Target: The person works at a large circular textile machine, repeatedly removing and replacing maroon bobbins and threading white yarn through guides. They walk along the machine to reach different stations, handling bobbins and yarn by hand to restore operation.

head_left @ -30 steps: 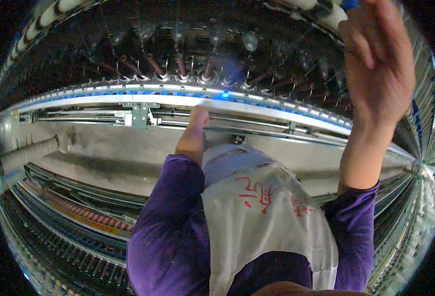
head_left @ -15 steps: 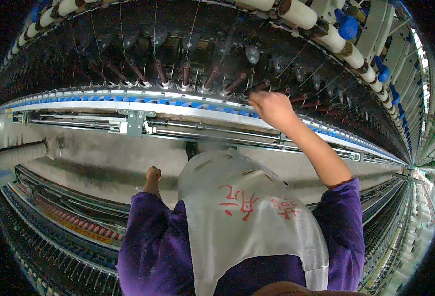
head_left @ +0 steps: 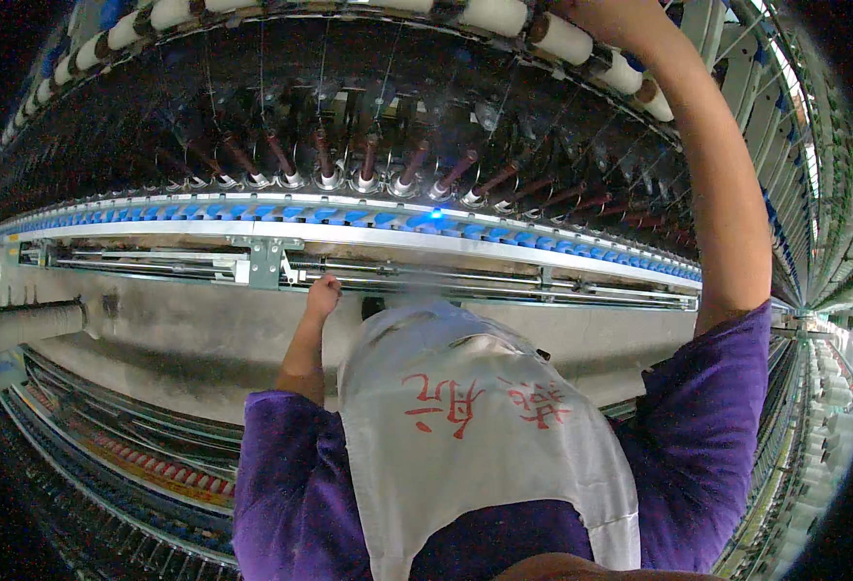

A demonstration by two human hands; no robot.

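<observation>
Left hand is low, fingers curled narrow, touching the steel rail under the blue strip; I can't tell if it grips anything. Above it sits the row of bare brown spindles, tilted, standing in silver cups. White apron over purple sleeves fills the lower middle. My right hand is up at the top edge, on the row of white bobbins; mostly cut off, so I can't tell its grip. More white bobbins far right.
</observation>
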